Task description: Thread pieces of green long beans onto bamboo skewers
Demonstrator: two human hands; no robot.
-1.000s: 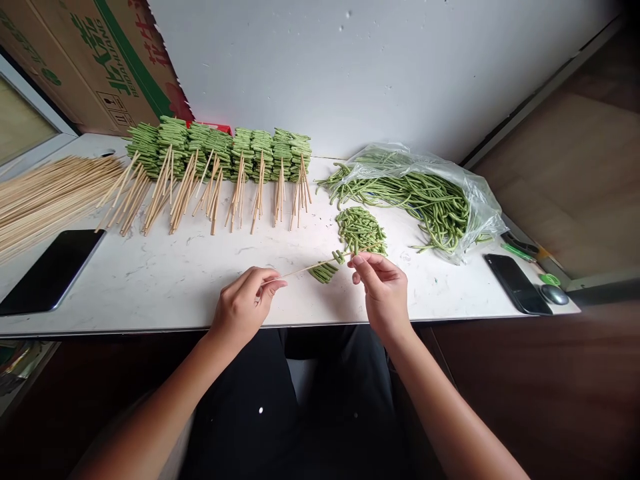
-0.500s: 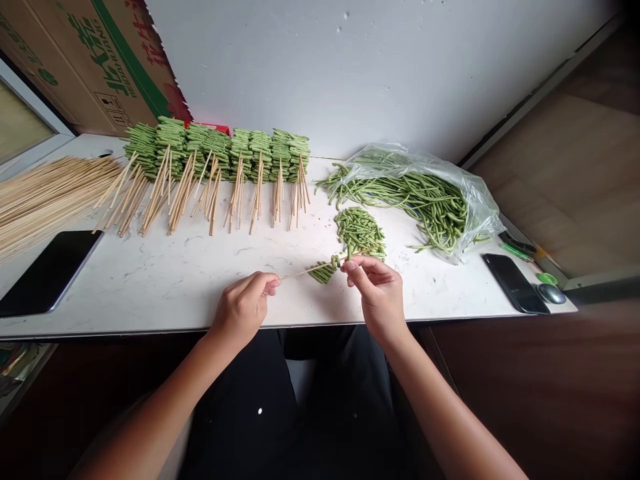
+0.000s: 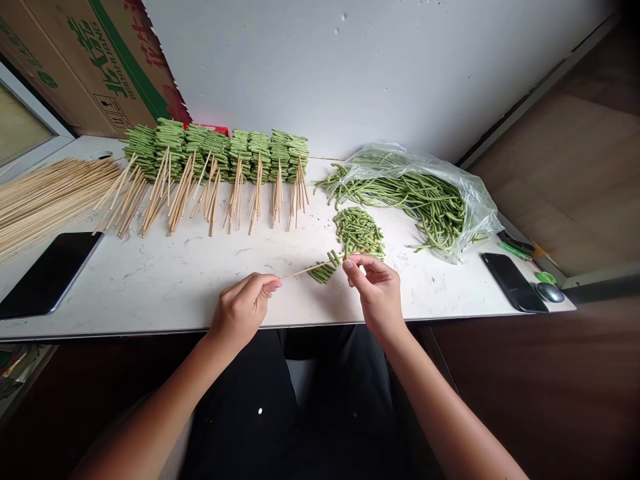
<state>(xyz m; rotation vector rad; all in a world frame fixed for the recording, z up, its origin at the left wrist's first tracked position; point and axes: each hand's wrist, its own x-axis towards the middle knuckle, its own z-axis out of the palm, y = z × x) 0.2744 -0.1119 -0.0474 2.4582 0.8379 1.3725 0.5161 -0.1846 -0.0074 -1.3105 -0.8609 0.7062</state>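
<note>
My left hand [image 3: 245,300] pinches one end of a thin wooden skewer [image 3: 305,271], which slants up to the right. A few short pieces of green bean [image 3: 334,258] sit crosswise on the skewer near its far end. There my right hand [image 3: 375,283] is closed, thumb and fingertips pinching a green bean piece [image 3: 346,251] at the skewer. Below the skewer a small row of cut bean pieces [image 3: 321,272] lies on the table. Just behind my right hand is a heap of cut green beans [image 3: 359,228].
Stacked bean skewers [image 3: 210,148] line the back, sticks pointing at me. Bare skewers [image 3: 45,200] and a phone [image 3: 53,273] lie left. At right are long beans [image 3: 425,200] in a plastic bag [image 3: 483,210], another phone [image 3: 515,281] and a mouse [image 3: 551,293]. A carton [image 3: 85,67] stands behind.
The bean pieces on the skewer have tilted a little, and the piece at my right fingertips sits slightly lower and further left. Both hands stay almost in place.
</note>
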